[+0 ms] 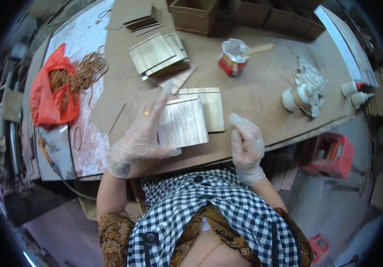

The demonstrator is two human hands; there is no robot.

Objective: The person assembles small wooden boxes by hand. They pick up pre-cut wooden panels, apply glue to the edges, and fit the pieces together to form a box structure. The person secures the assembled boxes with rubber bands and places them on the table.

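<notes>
My left hand (144,127), in a clear plastic glove, is spread open at the left side of a thin, light wooden panel (183,121). Its thumb lies near the panel's lower edge and a finger points up past the upper left corner; I see no firm grip. Partly under that panel is a second wooden panel (213,109), showing at the right and top. To the right of both, my gloved right hand (248,149) hovers near the table's front edge, fingers loosely bent, thumb a little apart, nothing visible in it.
Beyond the panels are a stack of wooden panels (153,54) and a red-and-white packet (233,58) with a wooden stick. A white bottle (294,98) stands right, wooden boxes (193,15) at the back. Left lies a red bag (44,104) of rubber bands. A red stool (331,155) stands below.
</notes>
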